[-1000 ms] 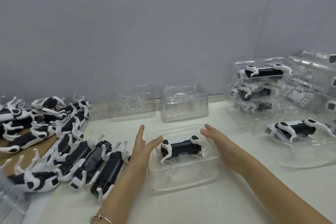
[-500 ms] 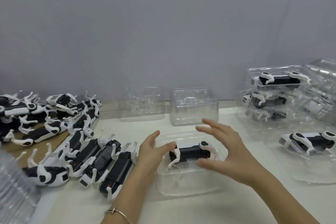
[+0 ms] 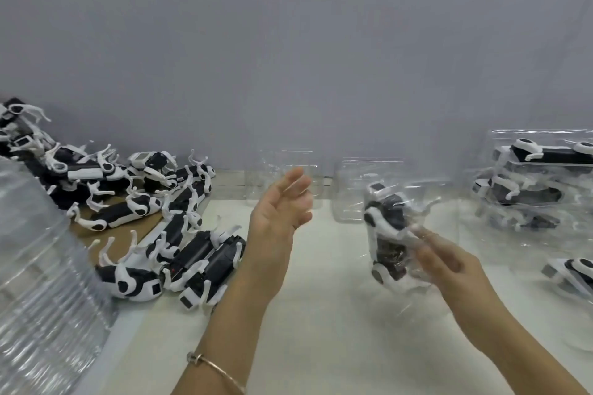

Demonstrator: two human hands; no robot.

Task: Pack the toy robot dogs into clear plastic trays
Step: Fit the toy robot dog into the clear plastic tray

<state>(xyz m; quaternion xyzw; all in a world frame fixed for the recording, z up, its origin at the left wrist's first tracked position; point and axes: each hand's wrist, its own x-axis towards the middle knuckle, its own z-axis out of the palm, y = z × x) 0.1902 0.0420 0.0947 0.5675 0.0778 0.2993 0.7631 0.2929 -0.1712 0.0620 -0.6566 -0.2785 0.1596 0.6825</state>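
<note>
Taking twelve o'clock as straight ahead to the wall, the nearest thing is a tall stack of empty trays [image 3: 35, 282] at eight o'clock, at the near left edge of the pale table [image 3: 321, 346]. A thin bracelet [image 3: 215, 368] circles the left wrist. The left hand [image 3: 277, 215] is raised at about eleven o'clock with its fingers loose and apart, grasping nothing. The right hand [image 3: 449, 266], at one o'clock, grips the held tray [image 3: 417, 202] by its right side; the fingers [image 3: 426, 245] are blurred, so I cannot tell how they wrap it. Inside that clear shell sits one toy dog [image 3: 386, 224], and the tray is tipped up on end off the table, so the dog's long axis runs from six to twelve, not flat and crosswise. The move ahead probably turns on this: the tray has to come level again before it is set down, and the right hand is the nearer one to the filled trays [image 3: 539, 183] stacked at two o'clock, well apart from it. A single filled tray [image 3: 571, 276] lies lower at three o'clock, cut off by the edge. To the left, at nine to ten o'clock, loose dogs [image 3: 199, 256] lie side by side and mostly legs up just beside the left forearm, with a further heap [image 3: 96, 176] behind them. At twelve o'clock two empty trays [image 3: 282, 176] stand against the grey wall [image 3: 321, 58], nearer to the left hand.
</note>
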